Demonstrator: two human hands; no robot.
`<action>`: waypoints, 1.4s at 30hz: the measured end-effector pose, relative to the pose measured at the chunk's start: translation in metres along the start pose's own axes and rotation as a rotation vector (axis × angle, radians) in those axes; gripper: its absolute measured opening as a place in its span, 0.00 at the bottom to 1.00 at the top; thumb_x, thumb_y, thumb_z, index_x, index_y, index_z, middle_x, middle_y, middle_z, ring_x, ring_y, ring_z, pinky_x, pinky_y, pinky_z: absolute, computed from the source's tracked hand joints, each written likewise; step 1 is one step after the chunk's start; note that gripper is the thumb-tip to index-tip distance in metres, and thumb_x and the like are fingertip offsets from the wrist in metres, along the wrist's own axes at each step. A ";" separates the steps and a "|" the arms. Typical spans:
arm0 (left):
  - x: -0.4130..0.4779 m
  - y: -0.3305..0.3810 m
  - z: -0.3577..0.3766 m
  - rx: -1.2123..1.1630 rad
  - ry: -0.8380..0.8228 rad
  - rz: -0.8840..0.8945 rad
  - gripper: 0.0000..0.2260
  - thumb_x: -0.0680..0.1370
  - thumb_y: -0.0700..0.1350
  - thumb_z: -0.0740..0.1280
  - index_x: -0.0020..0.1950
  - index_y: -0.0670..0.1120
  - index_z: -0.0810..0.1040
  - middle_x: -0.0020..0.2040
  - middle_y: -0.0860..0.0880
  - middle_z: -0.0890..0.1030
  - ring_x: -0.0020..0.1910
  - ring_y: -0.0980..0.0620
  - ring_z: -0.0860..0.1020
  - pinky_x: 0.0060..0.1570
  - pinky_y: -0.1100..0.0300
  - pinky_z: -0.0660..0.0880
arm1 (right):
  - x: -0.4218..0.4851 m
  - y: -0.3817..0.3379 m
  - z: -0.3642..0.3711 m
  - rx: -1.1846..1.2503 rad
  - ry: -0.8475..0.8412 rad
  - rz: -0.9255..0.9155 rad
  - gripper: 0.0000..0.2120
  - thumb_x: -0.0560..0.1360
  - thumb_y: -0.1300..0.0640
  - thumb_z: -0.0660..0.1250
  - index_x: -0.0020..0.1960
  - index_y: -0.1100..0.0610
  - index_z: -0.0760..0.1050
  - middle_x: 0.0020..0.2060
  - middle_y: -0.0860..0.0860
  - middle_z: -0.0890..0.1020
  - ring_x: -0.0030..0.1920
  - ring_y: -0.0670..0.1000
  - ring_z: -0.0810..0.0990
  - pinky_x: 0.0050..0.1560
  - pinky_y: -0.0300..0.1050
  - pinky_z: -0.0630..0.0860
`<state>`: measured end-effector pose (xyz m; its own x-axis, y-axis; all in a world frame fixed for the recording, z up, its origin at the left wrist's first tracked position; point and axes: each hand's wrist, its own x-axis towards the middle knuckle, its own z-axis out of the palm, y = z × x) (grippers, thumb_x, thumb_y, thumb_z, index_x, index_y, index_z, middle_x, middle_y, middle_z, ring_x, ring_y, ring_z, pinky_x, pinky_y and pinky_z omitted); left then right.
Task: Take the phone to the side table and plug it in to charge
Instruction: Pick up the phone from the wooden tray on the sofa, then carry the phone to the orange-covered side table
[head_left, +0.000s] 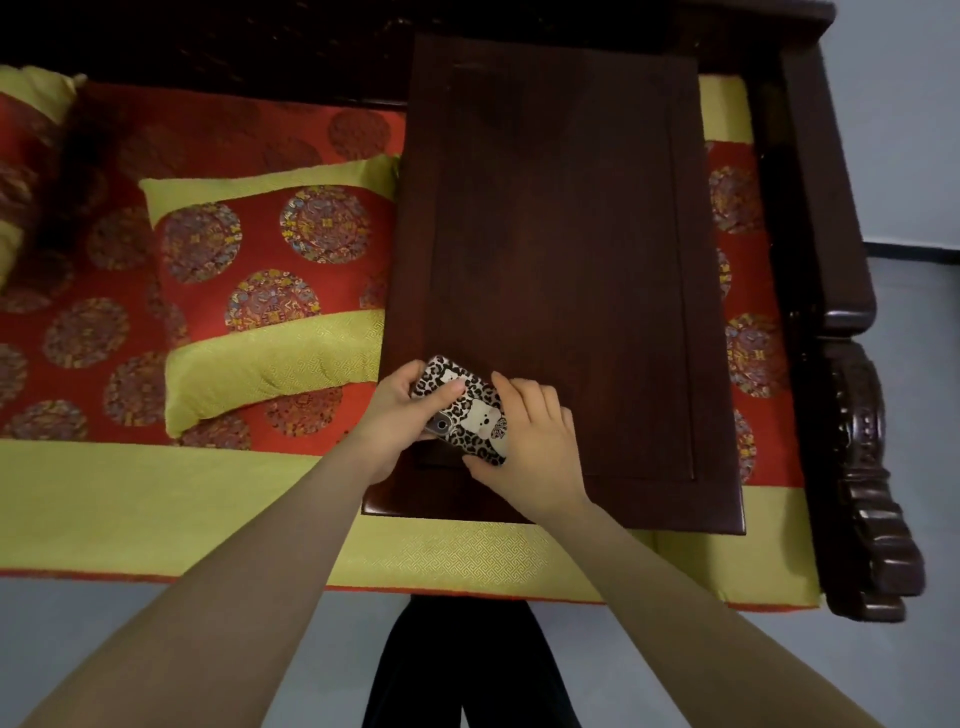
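Observation:
The phone (470, 410) wears a leopard-print case with a white bear figure and faces back-side up, its camera lens toward me. It is over the near left corner of a dark wooden low table (561, 249). My left hand (400, 415) grips its left edge, thumb laid across the case. On the other side, my right hand (530, 441) holds the right edge and near end with curled fingers. No charger or cable is visible.
The low table stands on a red and yellow-green patterned couch cushion (156, 499). A matching pillow (270, 291) lies just left of the table. The couch's carved dark wooden armrest (852, 395) rises at the right. Grey floor and my dark trouser legs are below.

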<state>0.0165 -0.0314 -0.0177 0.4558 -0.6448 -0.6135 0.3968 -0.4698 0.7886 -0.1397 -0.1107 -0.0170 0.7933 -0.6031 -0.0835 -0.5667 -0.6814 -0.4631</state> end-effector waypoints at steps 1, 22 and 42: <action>-0.009 0.000 -0.007 -0.068 0.032 0.019 0.11 0.70 0.49 0.73 0.50 0.50 0.79 0.42 0.51 0.86 0.40 0.54 0.84 0.35 0.61 0.79 | 0.005 -0.008 -0.005 -0.009 0.002 -0.046 0.41 0.63 0.43 0.72 0.71 0.55 0.62 0.62 0.51 0.72 0.62 0.53 0.68 0.58 0.51 0.68; -0.394 -0.139 -0.305 -0.974 0.956 0.169 0.14 0.78 0.51 0.62 0.58 0.44 0.78 0.52 0.43 0.84 0.50 0.46 0.82 0.43 0.53 0.79 | -0.069 -0.461 0.086 -0.127 -0.536 -1.228 0.40 0.59 0.41 0.72 0.68 0.49 0.65 0.59 0.46 0.72 0.60 0.49 0.68 0.58 0.50 0.63; -0.563 -0.266 -0.662 -1.101 1.104 0.111 0.10 0.78 0.48 0.63 0.52 0.44 0.79 0.41 0.47 0.87 0.40 0.50 0.84 0.34 0.56 0.80 | -0.143 -0.839 0.299 -0.230 -0.623 -1.469 0.37 0.58 0.36 0.69 0.65 0.46 0.66 0.56 0.44 0.74 0.57 0.48 0.71 0.59 0.51 0.63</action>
<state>0.1820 0.8559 0.0905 0.6623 0.3317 -0.6718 0.4636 0.5230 0.7152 0.2885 0.6711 0.1197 0.5836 0.8095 -0.0636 0.7528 -0.5688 -0.3313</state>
